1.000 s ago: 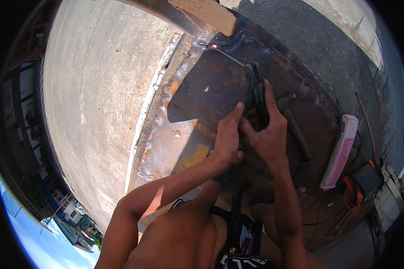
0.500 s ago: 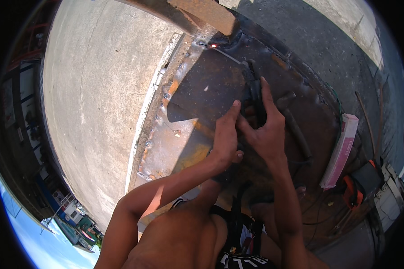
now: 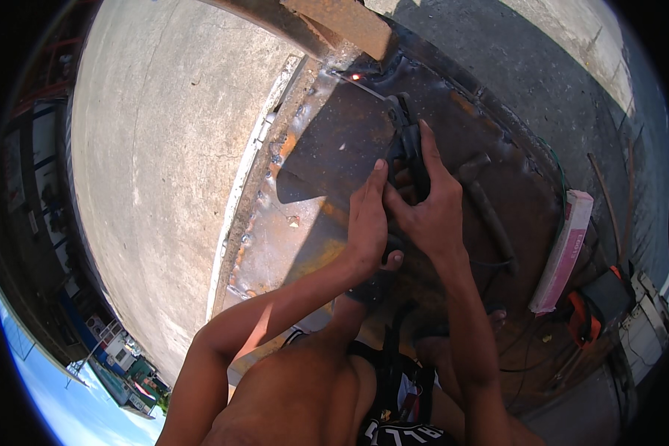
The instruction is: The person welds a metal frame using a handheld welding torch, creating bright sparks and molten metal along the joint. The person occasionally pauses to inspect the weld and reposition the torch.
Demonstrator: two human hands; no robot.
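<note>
The largest thing is the plate point(image 3: 461, 137), rusty and dark, with bright sun on its left edge. At its far side, the beam point(image 3: 342, 26) lies across the top of the view. On the right there is the pink box point(image 3: 561, 256), and nearer to the hands a hammer-like tool point(image 3: 490, 212). The right hand point(image 3: 436, 215) is the one with the holder point(image 3: 415, 149): its grip is closed around the black body, the index finger laid straight along the side. The left hand point(image 3: 367, 223) is just beside it, fingers rather straight; I cannot tell whether its grip has hold of anything. The holder is above the plate, ahead of both hands, and its long axis points away from the person, leaning a little to the left. From its head the thin rod point(image 3: 364, 88) goes more sharply to the left and away, toward the corner near the beam. The smallest thing, a red glowing spot point(image 3: 355, 76), is just beside the rod, near its far end; whether that end touches the plate, I cannot tell.
</note>
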